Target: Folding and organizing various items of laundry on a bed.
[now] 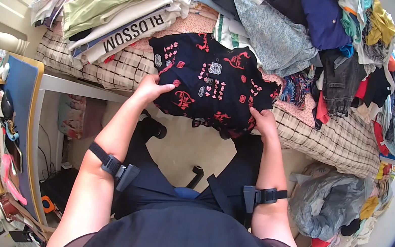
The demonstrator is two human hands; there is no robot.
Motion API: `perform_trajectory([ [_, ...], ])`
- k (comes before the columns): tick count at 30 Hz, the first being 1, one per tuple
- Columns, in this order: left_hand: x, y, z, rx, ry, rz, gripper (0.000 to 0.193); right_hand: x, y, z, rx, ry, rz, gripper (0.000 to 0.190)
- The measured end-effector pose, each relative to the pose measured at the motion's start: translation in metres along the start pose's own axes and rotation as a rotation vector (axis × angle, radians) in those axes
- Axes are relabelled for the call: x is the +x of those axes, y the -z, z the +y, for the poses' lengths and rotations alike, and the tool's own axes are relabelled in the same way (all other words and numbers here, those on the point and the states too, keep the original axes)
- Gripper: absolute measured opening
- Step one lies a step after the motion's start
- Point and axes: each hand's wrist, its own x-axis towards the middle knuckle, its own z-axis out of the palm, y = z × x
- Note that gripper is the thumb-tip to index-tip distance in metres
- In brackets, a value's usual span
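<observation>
A dark navy short-sleeved garment (211, 83) with red and white printed figures is spread in front of me, its upper part lying over the edge of the bed. My left hand (153, 88) pinches its left side between thumb and fingers. On the opposite side my right hand (263, 121) grips the cloth near the lower right. The garment's lower edge hangs in loose folds above my knees. Beyond it, a white cloth with green stripes (234, 33) is partly covered.
Folded clothes with light green trousers (120, 0) on top lie at the bed's left. A large heap of clothes (283, 36) covers the back and right. The checked bed cover (317, 141) runs along the front. A blue-topped desk (21, 97) stands left; a grey plastic bag (327, 204) sits right.
</observation>
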Motion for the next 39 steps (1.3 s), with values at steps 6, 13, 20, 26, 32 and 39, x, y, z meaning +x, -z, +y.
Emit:
perform_trajectory([
  [6,-0.06,0.017,0.019,-0.465,-0.091,-0.123,0.038,-0.049,0.006,-0.019,0.475,0.182,-0.039,0.026],
  [13,-0.161,0.066,0.039,-0.767,-0.169,-0.201,0.022,-0.171,0.026,-0.065,0.983,0.259,-0.365,0.029],
  [20,-0.222,0.091,0.071,-0.739,-0.371,-0.049,0.021,-0.229,0.043,-0.08,0.846,0.43,-0.206,0.042],
  [26,-0.258,0.095,0.076,-0.675,-0.431,-0.036,0.024,-0.246,0.043,-0.067,0.793,0.521,-0.168,0.023],
  [32,-0.279,0.094,0.087,-0.667,-0.451,0.037,0.021,-0.253,0.037,-0.065,0.981,0.414,-0.203,0.024],
  [39,-0.278,0.07,0.092,-0.715,-0.374,-0.02,0.022,-0.258,-0.025,-0.025,1.209,-0.323,-0.474,0.033],
])
